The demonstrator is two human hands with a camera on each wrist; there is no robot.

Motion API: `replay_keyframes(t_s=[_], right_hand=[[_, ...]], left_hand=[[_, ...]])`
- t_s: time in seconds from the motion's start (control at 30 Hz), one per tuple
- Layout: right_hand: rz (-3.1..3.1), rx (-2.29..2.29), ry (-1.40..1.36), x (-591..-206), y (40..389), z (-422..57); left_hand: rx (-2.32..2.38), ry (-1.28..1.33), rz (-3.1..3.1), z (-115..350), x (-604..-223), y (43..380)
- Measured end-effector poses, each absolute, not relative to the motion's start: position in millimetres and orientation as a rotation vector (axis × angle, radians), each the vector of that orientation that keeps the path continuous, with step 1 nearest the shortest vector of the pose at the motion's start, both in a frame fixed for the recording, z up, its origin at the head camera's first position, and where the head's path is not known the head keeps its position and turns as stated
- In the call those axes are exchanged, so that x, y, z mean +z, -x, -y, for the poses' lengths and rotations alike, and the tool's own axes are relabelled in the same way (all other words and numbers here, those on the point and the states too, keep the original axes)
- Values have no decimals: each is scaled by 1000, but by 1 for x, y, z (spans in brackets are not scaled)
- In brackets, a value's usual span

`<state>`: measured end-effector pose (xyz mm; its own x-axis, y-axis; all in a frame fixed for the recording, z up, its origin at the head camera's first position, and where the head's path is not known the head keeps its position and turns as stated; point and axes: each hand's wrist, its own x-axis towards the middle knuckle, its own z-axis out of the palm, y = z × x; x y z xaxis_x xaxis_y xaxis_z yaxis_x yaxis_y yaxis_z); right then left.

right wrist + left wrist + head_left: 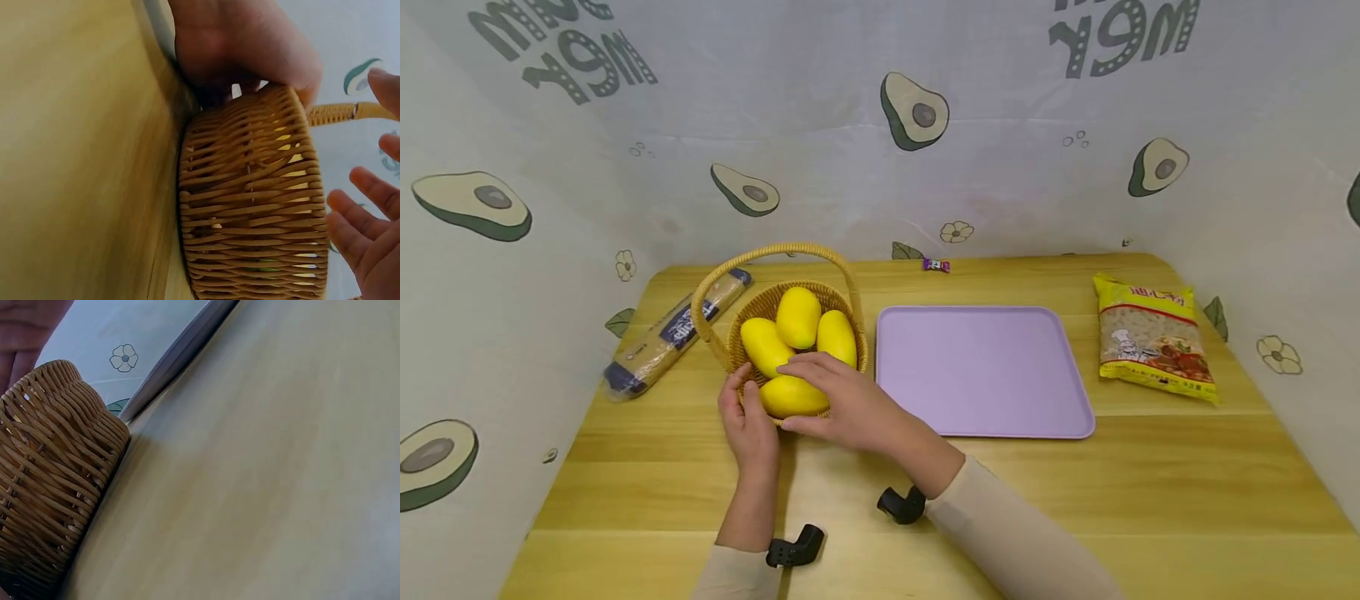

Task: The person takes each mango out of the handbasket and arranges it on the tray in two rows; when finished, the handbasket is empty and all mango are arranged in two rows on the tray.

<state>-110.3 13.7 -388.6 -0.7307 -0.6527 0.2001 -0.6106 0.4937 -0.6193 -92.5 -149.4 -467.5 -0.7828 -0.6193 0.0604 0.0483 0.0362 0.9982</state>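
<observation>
A round wicker basket (861,367) with a tall arched handle (790,248) holds several yellow mangoes (798,318). My left hand (751,429) grips the basket's near left side, its thumb by the rim and its fingers along the outer wall. Over the nearest mango (790,397) is my right hand (842,402), fingers extended and apart, partly hiding that fruit. The right wrist view shows these right fingers (369,219) loosely spread beside the rim, holding nothing. Woven basket wall (56,462) fills the left of the left wrist view.
Right of the basket lies a lilac tray (977,371). A yellow printed food bag (1156,337) is at the far right. A long wrapped package (673,333) lies left of the basket, partly behind its handle. One small purple wrapped candy (936,265) sits at the table's back edge.
</observation>
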Motion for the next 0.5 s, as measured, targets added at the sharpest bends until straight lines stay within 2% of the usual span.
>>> replay_keyframes(t_s=[0.5], right_hand=[[-2564,-725,1143,-384,147,7]], left_hand=[[-1813,-561,1832,150,-466,91]])
